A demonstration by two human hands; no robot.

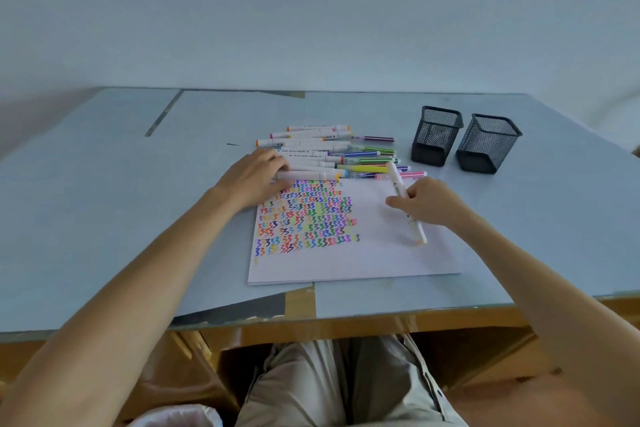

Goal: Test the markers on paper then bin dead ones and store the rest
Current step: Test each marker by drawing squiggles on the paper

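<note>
A white sheet of paper (381, 253) lies on the table, its upper left filled with rows of coloured squiggles (306, 217). Behind it lies a pile of markers (332, 156), white-bodied ones on the left and thin coloured ones on the right. My right hand (429, 203) grips a white marker (398, 182) slanted over the paper's right part, its lower end near the sheet. My left hand (256, 177) rests at the pile's left end, fingers on a white marker (308, 175) at the paper's top edge.
Two black mesh pen cups (436, 135) (488, 144) stand side by side at the back right. The light blue table (104, 218) ends at a front edge near my knees. A white bag-like thing (176, 416) shows below at the bottom left.
</note>
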